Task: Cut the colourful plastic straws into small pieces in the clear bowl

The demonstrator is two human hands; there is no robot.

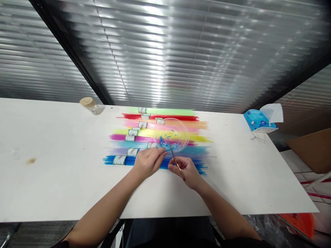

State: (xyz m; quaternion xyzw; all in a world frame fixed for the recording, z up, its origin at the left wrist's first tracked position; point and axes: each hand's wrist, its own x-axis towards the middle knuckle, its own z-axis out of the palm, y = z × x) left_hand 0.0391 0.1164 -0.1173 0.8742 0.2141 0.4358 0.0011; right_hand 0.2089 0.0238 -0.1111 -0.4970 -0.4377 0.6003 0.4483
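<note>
My right hand (186,170) is closed on a pair of copper-coloured scissors (175,159), its blades pointing up and away over the rim of a clear round bowl (188,132). My left hand (149,161) pinches a thin blue straw (167,150) close to the blades. Whether the blades touch the straw is too small to tell. Short blue cut pieces (163,142) lie inside the bowl, mostly on its near left side. The bowl stands on bundles of long thin straws. Nearest to my hands is the dark blue bundle (137,160), partly hidden by them.
Other bundles lie behind in rows, among them a red bundle (160,117) and a yellow bundle (204,138), with paper labels. On the white table (64,165), a lidded jar (91,106) stands at the back left and a blue tissue pack (260,120) at the back right. Blinds rise behind.
</note>
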